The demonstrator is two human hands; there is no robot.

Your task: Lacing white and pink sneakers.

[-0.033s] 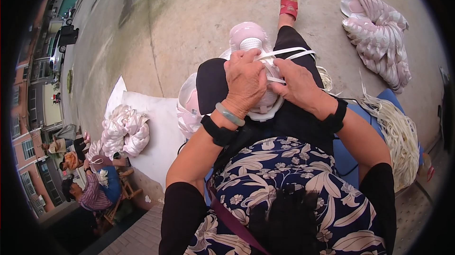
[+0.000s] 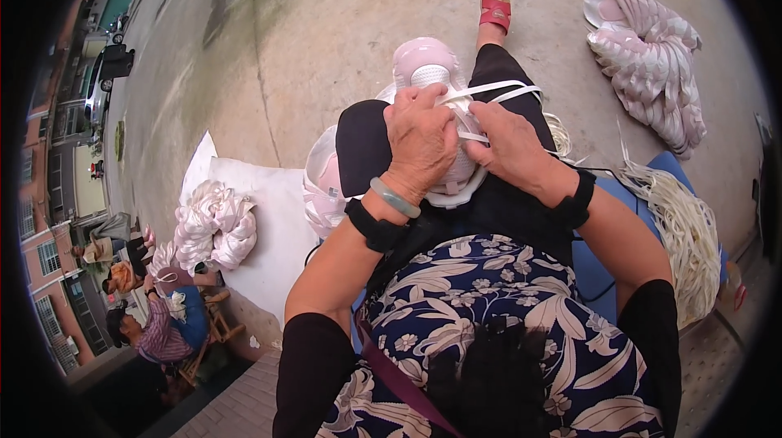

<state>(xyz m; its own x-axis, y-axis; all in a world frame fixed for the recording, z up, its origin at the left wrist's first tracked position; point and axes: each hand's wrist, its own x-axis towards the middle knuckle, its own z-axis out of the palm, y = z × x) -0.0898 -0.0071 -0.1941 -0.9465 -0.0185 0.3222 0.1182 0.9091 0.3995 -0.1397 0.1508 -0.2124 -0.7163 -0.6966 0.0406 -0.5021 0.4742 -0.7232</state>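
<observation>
When checked against the moment before, can't spot any real shift in left hand (image 2: 422, 135) or right hand (image 2: 513, 141); probably at the same point in the lacing. Still got pink-and-white shoe (image 2: 423, 54) on dark-trousered lap (image 2: 364, 153), under both hands. See left fingers curled over its upper, right ones bent partly closed by white lace (image 2: 489, 87). Can't confirm a pinch on it by either.

The shoe (image 2: 424, 55) was pink and white; the lace (image 2: 498, 85), white. The near garment (image 2: 456, 300) was navy with a cream floral pattern. The far sandal (image 2: 495, 11) was red.
</observation>
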